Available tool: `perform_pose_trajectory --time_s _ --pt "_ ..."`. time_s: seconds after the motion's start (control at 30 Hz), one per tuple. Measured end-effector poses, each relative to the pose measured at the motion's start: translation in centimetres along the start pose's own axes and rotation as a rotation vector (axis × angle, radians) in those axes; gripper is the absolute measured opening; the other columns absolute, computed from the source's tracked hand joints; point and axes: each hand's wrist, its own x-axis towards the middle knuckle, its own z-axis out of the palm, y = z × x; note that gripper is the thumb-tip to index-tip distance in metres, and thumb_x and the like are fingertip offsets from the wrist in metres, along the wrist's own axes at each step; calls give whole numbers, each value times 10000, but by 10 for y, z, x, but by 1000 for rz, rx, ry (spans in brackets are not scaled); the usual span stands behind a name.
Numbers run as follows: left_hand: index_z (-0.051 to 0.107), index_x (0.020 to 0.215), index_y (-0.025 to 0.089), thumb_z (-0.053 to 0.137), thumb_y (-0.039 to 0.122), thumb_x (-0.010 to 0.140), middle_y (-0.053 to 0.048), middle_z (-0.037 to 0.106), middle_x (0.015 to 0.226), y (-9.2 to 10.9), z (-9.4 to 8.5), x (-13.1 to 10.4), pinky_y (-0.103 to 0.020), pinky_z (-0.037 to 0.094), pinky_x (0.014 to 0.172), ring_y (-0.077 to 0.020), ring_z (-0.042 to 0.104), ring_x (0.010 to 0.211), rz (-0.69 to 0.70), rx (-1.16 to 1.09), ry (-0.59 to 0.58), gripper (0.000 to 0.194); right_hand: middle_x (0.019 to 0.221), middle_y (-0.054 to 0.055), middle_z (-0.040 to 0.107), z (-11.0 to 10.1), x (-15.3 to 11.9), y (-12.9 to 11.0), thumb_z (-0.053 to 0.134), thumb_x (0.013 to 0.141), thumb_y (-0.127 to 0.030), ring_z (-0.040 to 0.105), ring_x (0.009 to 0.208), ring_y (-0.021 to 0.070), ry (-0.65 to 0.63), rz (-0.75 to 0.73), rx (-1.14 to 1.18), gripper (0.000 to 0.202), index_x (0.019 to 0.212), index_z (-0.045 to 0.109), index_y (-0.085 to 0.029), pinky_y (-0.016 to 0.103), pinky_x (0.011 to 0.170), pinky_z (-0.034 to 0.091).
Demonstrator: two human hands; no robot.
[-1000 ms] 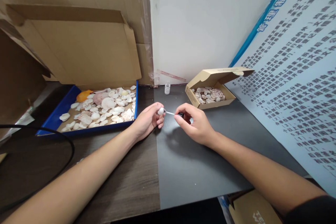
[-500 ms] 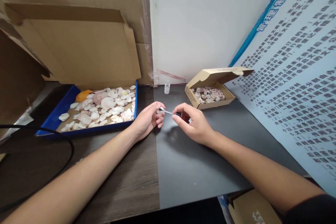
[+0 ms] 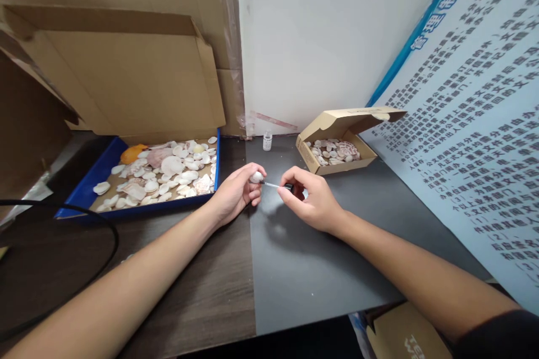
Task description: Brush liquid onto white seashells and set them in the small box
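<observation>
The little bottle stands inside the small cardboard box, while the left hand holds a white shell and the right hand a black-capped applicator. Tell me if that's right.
Not quite: the head view shows the little bottle standing outside the small cardboard box, on the grey surface to its left. The left hand holds a white shell, the right hand a black-capped applicator.

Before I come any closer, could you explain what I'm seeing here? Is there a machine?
No machine: a person works with two bare hands, seen from a camera worn on the head, looking forward and down. The left hand holds a small white piece, probably a shell. The right hand holds a thin applicator by its black end, its tip touching or close to the piece. On the table stand a small labelled bottle, a blue-sided box of shells at left and a smaller cardboard box of shells at right.
</observation>
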Motion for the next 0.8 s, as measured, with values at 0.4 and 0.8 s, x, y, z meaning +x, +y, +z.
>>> perform_pose_trajectory --time_s 0.4,0.8 --pt "597 800 138 527 271 908 27 421 647 0 0 1 -190 370 408 -59 378 441 -10 -40 31 185 709 -28 553 1 0 2 603 894 -271 485 560 93 -31 7 -22 75 883 577 -202 228 548 404" --pt "567 844 158 509 399 956 47 382 615 -1 -3 2 -190 383 430 -64 362 442 -4 -79 -46 272 775 -11 588 1 1 3 587 925 -308 474 547 87 37 -14 -35 102 935 570 -208 230 550 405"
